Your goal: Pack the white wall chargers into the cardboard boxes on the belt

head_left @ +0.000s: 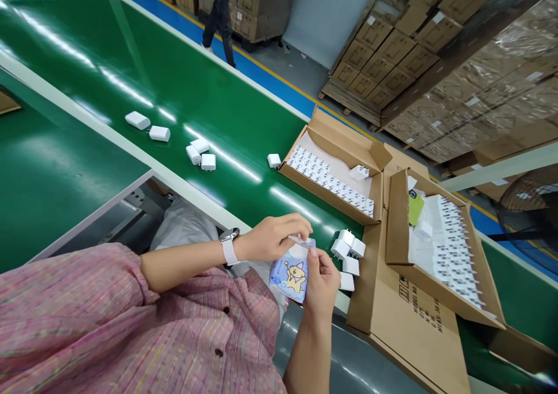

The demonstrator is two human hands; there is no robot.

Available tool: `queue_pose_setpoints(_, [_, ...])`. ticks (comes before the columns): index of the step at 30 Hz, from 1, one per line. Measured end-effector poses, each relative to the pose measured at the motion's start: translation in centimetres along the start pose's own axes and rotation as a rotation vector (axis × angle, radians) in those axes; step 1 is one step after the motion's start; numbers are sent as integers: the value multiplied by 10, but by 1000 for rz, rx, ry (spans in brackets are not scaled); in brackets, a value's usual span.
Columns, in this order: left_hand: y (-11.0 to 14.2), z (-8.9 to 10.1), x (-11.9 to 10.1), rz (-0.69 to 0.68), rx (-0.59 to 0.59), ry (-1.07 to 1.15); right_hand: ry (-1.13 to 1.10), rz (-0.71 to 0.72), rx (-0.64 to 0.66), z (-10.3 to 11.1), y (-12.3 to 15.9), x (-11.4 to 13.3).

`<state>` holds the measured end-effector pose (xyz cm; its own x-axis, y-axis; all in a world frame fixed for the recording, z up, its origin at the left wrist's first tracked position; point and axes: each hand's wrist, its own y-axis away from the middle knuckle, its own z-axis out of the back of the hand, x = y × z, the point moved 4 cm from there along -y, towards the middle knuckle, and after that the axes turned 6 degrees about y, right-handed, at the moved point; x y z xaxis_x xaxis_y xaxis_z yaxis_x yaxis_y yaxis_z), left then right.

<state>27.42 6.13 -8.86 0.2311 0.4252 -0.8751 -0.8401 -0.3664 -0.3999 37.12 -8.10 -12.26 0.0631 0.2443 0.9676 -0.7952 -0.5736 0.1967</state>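
Note:
A small lilac tissue pack (pixel 291 276) with a yellow cartoon animal on its front is held upright close to my body. My right hand (pixel 321 276) grips its right edge, thumb on the front face. At the pack's top, my left hand (pixel 275 238), with a watch on the wrist, has its fingers closed in a pinch. Whether they hold the wrapper's flap or a tissue is hard to make out. Just right of my right hand, several white plug adapters (pixel 351 265) lie in a loose group on the green conveyor belt (pixel 244 199).
An open cardboard box (pixel 329 199) holds rows of white adapters, with one loose on top. A second open box (pixel 440 254) stands right, on a flattened carton (pixel 414 336). More adapters (pixel 208 161) lie leftward on the belt. A person (pixel 220 19) walks beyond; stacked cartons (pixel 383 51) stand behind.

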Motion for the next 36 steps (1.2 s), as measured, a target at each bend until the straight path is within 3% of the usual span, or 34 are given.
queue_pose_setpoints(4, [4, -6, -2, -116, 109, -199, 7, 13, -31, -1, 0, -1])
queue_pose_setpoints(10, [4, -9, -1, -121, 67, -375, 30, 40, -56, 2, 0, -5])
queue_pose_setpoints(18, [3, -11, -3, -162, 78, -413, 20, 28, -49, 1, -1, -8])
queue_pose_setpoints(21, [4, -11, -3, -126, 85, -370, -2, 24, -43, -1, 1, -7])
queue_pose_setpoints(25, [7, -7, -4, -84, 24, -154, -68, 27, -106, 0, 4, -5])
queue_pose_setpoints(29, [10, -3, -8, -160, -49, -13, -164, 74, -169, 3, 2, -4])
queue_pose_setpoints(31, [11, -4, -9, -203, -88, -16, -285, 56, -66, -3, 3, -8])
queue_pose_setpoints(34, [14, -10, -11, -267, -125, -75, -516, -87, 179, -25, 19, -22])
queue_pose_setpoints(36, [17, -15, -9, -267, -127, -71, -623, -171, 214, -40, 35, -35])
